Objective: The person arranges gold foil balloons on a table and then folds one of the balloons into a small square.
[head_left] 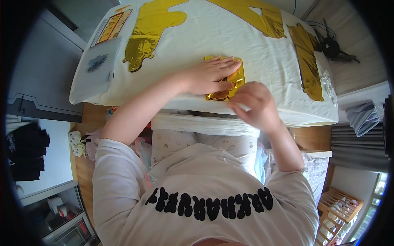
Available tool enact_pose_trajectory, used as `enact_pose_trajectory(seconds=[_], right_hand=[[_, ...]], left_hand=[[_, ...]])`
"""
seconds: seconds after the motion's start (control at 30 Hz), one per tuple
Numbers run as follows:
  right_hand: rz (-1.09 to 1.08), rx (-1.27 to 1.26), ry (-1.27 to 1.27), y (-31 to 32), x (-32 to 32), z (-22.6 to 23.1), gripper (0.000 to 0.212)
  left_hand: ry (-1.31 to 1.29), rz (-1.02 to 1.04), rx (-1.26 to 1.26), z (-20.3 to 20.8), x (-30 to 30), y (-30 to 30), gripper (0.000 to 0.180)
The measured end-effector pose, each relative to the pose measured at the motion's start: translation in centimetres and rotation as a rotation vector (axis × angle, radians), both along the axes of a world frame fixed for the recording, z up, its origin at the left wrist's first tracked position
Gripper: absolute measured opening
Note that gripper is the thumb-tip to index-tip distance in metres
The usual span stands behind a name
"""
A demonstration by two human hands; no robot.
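A: First entry, hands: how set?

B: Left hand point(213, 75): palm down, flat, fingers extended and slightly parted, thumb wide of them. Rests on folded gold foil point(237, 77). Right hand point(255, 104): blurred, fingers curled, thumb apart from them by a narrow gap, right by the near right corner of the foil. Holding something or not: cannot tell.

A: Folded piece: material, shape, place?

B: Metallic film, glossy, creased, doubled into a compact four-sided packet; bunched and crumpled around the left thumb. Lies near the front edge of a white tablecloth point(182, 47), matt and lightly wrinkled.

A: Bearing and long axis?

B: Nearly square in outline, slightly longer from near to far than across. Front end: cannot tell, being partly covered.

A: Further out, same cloth?

B: Left gold foil shape point(145, 35): flat, curved-edged, lengthwise from far to near, tabbed end nearest. Far gold foil shape point(250, 14): angular, slanting down to the right. Right gold foil shape point(307, 61): long, narrow, wrinkled, near end angled rightward. At left, clear plastic sleeve point(92, 76), thin and limp; beyond, orange printed sheet point(113, 26). At far right, black device point(331, 46) with slender arms.
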State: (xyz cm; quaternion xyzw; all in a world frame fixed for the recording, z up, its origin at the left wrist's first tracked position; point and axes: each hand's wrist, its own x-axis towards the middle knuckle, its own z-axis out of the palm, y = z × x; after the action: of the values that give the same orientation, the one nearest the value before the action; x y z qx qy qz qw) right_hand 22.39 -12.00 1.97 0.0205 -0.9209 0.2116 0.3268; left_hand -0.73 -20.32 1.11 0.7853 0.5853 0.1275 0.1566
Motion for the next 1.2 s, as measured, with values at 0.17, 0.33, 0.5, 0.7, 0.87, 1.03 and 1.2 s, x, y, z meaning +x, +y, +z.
enact_pose_trajectory(seconds=[0.17, 0.33, 0.5, 0.7, 0.87, 1.03, 1.2], right_hand=[[-0.154, 0.173, -0.007, -3.1, -1.4, -1.3, 0.026], [-0.197, 0.092, 0.016, -3.6, -2.5, -1.5, 0.022], [-0.18, 0.035, 0.027, -3.6, -2.9, -1.0, 0.013], [-0.241, -0.142, -0.032, -3.7, -3.4, -1.1, 0.009], [-0.266, -0.32, -0.057, -3.8, -3.5, -1.0, 0.008], [-0.217, -0.292, -0.068, -3.7, -3.2, -0.7, 0.011], [-0.193, -0.062, -0.027, -4.3, -3.3, 0.3, 0.018]], left_hand=[[-0.086, -0.034, -0.016, -0.3, -0.6, 0.1, 0.068], [-0.176, 0.006, -0.012, -0.5, -0.5, 0.0, 0.063], [-0.172, -0.026, -0.032, 0.2, -0.6, -0.2, 0.065], [-0.364, 0.055, -0.088, 0.6, -0.7, -0.7, 0.063], [-0.485, 0.053, -0.098, 0.8, -0.8, -0.8, 0.063], [-0.526, 0.033, -0.083, 0.5, -0.9, -0.8, 0.061], [-0.506, 0.029, -0.088, 0.4, -1.0, -0.7, 0.061]])
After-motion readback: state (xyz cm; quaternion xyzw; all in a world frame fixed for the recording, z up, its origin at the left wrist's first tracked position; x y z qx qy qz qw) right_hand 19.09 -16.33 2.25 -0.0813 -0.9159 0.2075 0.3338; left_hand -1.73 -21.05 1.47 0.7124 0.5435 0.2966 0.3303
